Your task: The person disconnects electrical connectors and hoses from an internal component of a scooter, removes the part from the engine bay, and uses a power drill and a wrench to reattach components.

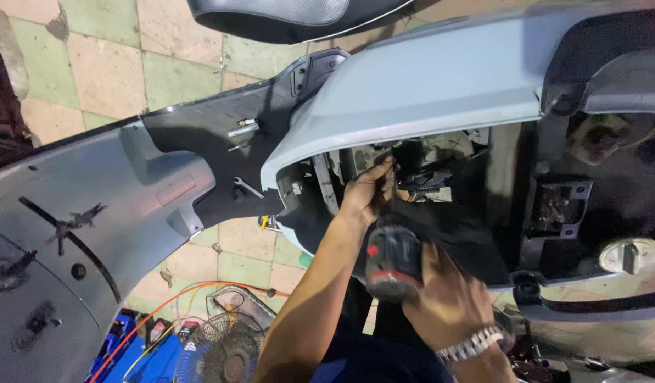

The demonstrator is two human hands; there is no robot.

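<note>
grey panel (65,213), far left: detached scooter bodywork, lying flat and serving as a shelf. fan (225,351) and orange cable (193,292), lower left: on the tiled floor (101,71), below the panel. black panel (200,142), left of centre: carries a loose spanner (248,187) and a bolt (244,129), apparently laid there to stay within reach. pale cover (427,85), centre: scooter body, its underside open so the inner parts show. left hand (368,193), centre: reaches up into the opening, fingers curled near the tip of the driver, seemingly steadying the bit or a fastener; whether it grips anything, cannot tell, as the fingertips are hidden in shadow. driver (393,261), centre, just below that hand: dark powered tool with a red mark, pointing up into the opening. right hand (448,298), right of centre: closed around the driver's body from below, watch (473,346) on the wrist. cap (629,254), far right: round pale fitting on the dark frame.
</note>
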